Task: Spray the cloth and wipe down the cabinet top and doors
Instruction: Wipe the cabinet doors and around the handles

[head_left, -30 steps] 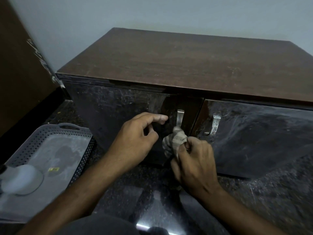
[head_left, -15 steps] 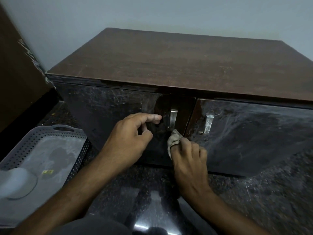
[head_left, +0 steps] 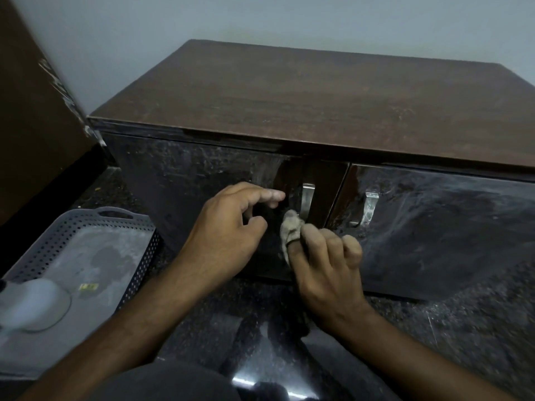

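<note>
Matt, wood-grain cabinet top (head_left: pixel 304 102), a little dusty-looking; glossy dark doors, the left door (head_left: pixel 185 183) streaked with smears. Brushed-metal handle (head_left: pixel 307 198) catches the light (its twin (head_left: pixel 369 208) too). Beige woven cloth (head_left: pixel 291 231), soft and crumpled. Grey perforated plastic tray (head_left: pixel 86 247). Polished speckled stone floor (head_left: pixel 434 328), reflective.

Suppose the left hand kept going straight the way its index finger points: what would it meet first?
Probably the left door's metal handle, just beyond the left hand's fingertip; depth is unclear, so the door face behind it could come first.
</note>
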`<state>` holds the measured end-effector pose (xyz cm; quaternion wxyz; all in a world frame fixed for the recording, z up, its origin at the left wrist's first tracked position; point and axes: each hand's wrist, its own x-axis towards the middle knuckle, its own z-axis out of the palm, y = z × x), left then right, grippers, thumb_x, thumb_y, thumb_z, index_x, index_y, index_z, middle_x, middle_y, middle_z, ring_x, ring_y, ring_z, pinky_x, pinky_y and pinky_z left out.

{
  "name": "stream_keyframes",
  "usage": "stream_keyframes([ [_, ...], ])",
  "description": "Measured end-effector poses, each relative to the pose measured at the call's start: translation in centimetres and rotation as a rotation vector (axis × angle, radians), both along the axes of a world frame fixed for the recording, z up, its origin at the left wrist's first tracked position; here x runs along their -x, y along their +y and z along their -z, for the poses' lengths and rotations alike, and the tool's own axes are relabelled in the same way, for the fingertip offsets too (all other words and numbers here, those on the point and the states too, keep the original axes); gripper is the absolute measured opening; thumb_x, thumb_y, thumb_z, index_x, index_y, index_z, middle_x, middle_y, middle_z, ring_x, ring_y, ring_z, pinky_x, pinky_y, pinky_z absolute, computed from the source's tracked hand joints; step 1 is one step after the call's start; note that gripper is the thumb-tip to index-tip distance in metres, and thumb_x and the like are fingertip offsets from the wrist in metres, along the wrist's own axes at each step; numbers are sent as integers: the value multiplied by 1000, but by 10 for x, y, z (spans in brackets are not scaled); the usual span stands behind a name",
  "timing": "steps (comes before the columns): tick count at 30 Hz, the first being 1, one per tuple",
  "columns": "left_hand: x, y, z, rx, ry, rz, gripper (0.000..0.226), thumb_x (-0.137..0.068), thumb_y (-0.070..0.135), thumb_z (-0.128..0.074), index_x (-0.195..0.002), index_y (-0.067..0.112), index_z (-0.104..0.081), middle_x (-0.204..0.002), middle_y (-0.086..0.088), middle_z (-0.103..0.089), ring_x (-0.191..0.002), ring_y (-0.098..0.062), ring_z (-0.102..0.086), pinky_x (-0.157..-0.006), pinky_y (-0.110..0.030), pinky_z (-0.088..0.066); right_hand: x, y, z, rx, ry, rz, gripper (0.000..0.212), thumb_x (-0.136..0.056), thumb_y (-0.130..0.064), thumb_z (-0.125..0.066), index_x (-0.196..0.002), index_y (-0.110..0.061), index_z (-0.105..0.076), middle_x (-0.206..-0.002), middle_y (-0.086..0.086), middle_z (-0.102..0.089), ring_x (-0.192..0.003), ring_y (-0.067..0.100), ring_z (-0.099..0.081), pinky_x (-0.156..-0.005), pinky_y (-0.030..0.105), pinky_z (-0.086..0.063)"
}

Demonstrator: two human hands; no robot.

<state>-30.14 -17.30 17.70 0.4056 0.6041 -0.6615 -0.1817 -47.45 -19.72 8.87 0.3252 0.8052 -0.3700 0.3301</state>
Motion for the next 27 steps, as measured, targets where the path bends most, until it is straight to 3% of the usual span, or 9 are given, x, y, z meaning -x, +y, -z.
stream_keyframes([
  [5,1,2,-5,106,22,-40,49,-79,-10,-58,-114,21,-72,-89,14,-61,-72,-7,-56,-67,-9,-44,-30,-6,-30,-3,-36,219,35,-83,-32,-64,-112,-10,-61,-115,10,-44,-100,25,-42,-83,40,-27],
  [7,1,4,-9,119,25,-35,48,-79,-11,-58,-115,18,-72,-88,14,-60,-75,-1,-57,-68,-6,-43,-38,-2,-32,-36,4,281,26,-83,-30,-61,-102,-12,-59,-110,10,-44,-101,26,-39,-87,42,-25],
  [10,-3,8,-9,62,3,9,52,-81,-9,-58,-123,20,-69,-87,13,-58,-72,-12,-55,-66,-11,-45,-37,9,-16,-46,131,362,7,-88,-20,-52,-91,-16,-56,-99,8,-46,-101,27,-38,-92,44,-23],
  [13,-5,10,-6,-41,-24,61,53,-83,-5,-59,-129,22,-65,-89,15,-56,-70,-1,-52,-66,-7,-41,-34,17,-6,-45,218,430,18,-91,-10,-41,-88,-18,-57,-95,7,-41,-100,26,-39,-96,45,-23],
  [18,-3,8,-7,-111,-74,50,54,-84,-1,-59,-133,22,-62,-91,16,-55,-74,14,-50,-68,0,-36,-39,13,-17,-47,136,462,24,-94,-12,-36,-107,-13,-57,-110,9,-45,-107,26,-39,-99,46,-22],
  [20,-3,9,-7,-144,-75,49,56,-84,-1,-59,-134,23,-60,-91,17,-54,-74,12,-50,-67,-1,-37,-37,12,-18,-32,141,502,15,-93,-12,-41,-99,-14,-55,-107,10,-43,-106,26,-39,-104,51,-15],
  [24,-3,11,-7,-152,-44,114,57,-83,-5,-59,-134,21,-61,-89,15,-54,-74,5,-51,-69,-5,-40,-41,18,-12,-50,258,596,18,-99,-4,-37,-92,-8,-53,-90,8,-40,-95,26,-40,-108,62,18],
  [27,-6,13,-7,-139,-4,120,57,-84,-7,-59,-134,22,-61,-88,13,-55,-73,-4,-51,-67,-11,-44,-47,22,-8,-107,309,586,25,-99,-4,-28,-90,-11,-51,-95,8,-42,-100,27,-40,-106,59,8],
])
